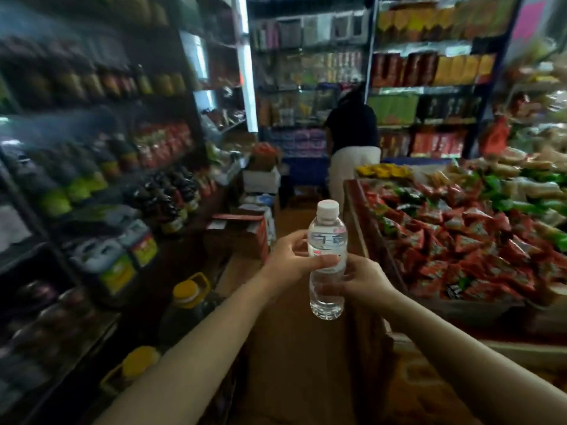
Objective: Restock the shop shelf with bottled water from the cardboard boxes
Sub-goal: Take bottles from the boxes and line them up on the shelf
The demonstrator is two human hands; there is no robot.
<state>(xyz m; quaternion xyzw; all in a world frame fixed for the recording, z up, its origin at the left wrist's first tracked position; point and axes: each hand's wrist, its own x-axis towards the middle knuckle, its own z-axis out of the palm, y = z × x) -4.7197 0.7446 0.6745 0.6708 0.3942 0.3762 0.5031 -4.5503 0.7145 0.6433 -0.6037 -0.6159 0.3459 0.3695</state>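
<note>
We grip one water bottle (pixel 327 259) in left hand (pixel 291 258) and right hand (pixel 363 279), right of the shelf (pixel 92 210), unshelved yet.

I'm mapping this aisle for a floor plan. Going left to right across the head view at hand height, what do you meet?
Shelves of bottles and jugs → left hand → water bottle → right hand → bin of red snack packets.
</note>
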